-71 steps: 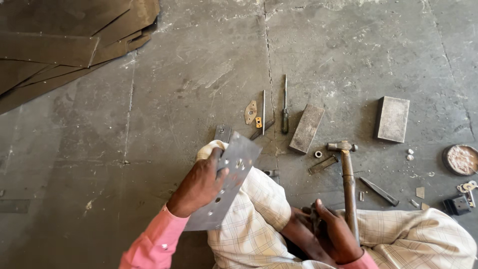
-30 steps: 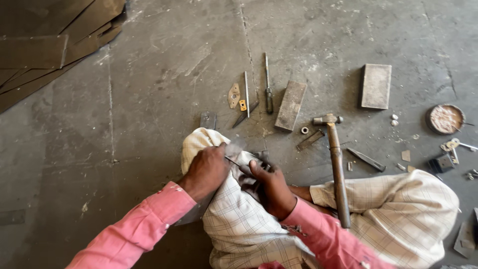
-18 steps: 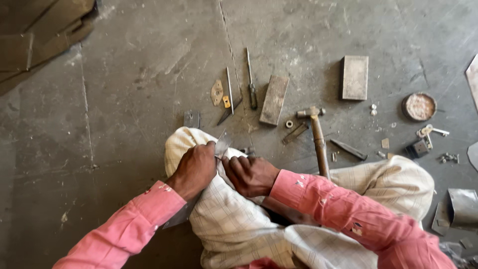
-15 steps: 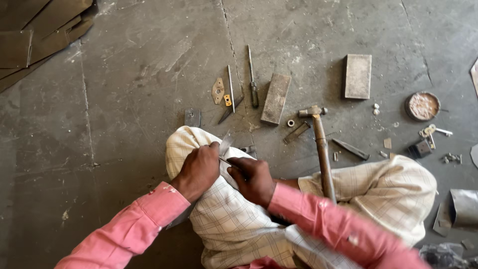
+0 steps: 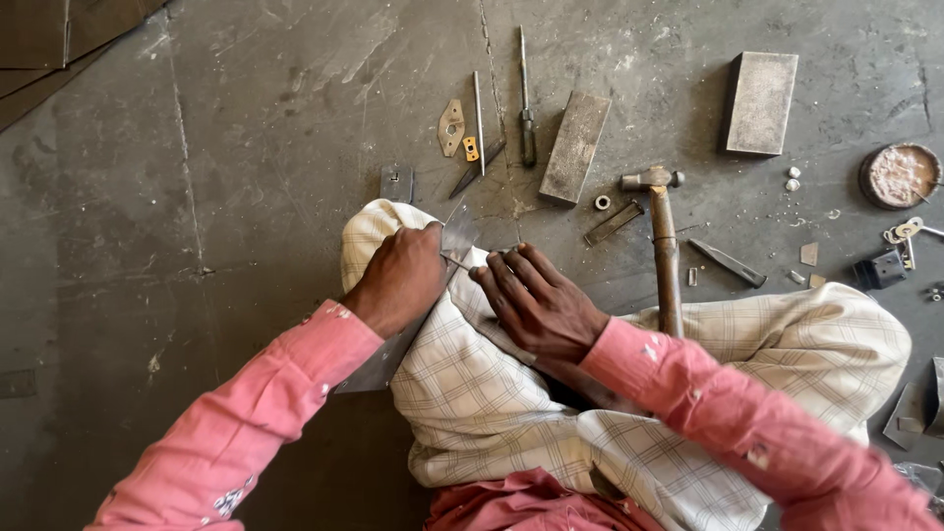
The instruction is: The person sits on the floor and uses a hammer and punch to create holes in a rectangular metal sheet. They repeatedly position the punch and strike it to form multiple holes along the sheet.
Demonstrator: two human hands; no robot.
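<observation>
Floor [image 5: 246,147]: grey concrete, cracked and scuffed, sunlit; dark sheets [image 5: 39,49] stacked at top left.
Knee [image 5: 393,236]: checked cloth, bent up in the middle, used as a rest.
Clutter: hammer [image 5: 664,246] lying just right of the hands, head away, handle running back onto the other leg; two blocks [image 5: 575,147] beyond it, plus screwdriver [image 5: 524,98], thin rod [image 5: 478,118], washer [image 5: 602,203], small bracket [image 5: 451,128], round tin [image 5: 900,177] far right.
In the way: left hand covers the plate's middle, so only both ends visible.
Plate [image 5: 457,234]: flat grey strip on the knee, long axis slanting from lower left up to upper right, far end pointing at the tools.
Left hand [image 5: 401,278]: clamped round the plate.
Right hand [image 5: 536,303]: fingers half curled, tips at the plate's edge; can't tell if pinching anything.
</observation>
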